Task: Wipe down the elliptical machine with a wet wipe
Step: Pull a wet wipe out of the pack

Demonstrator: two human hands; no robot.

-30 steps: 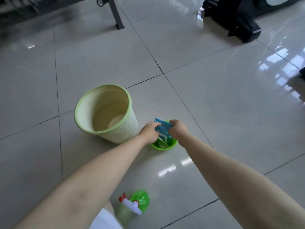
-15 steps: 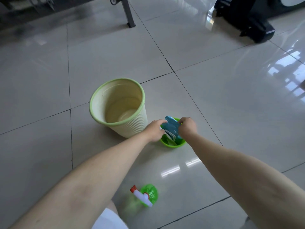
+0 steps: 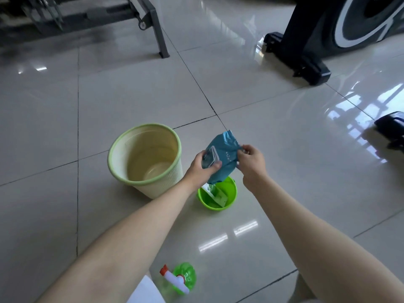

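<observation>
A blue wet wipe pack (image 3: 223, 158) hangs in the air above a small green bowl (image 3: 230, 194). My left hand (image 3: 202, 169) grips its left side, thumb by the pack's clear flap. My right hand (image 3: 251, 162) pinches its right edge. The black elliptical machine (image 3: 328, 33) stands at the top right, its base foot on the tiled floor, well away from both hands.
A cream waste basket with a green rim (image 3: 145, 158) stands left of the bowl. A white and green packet (image 3: 215, 193) lies in the bowl. A green spray bottle (image 3: 181, 278) stands near my legs. A grey equipment frame (image 3: 153, 25) is at top left, a black foot (image 3: 391, 125) at right.
Both hands have lifted the blue pack up out of the green bowl. The view has tilted up, bringing more of the elliptical machine into sight.
</observation>
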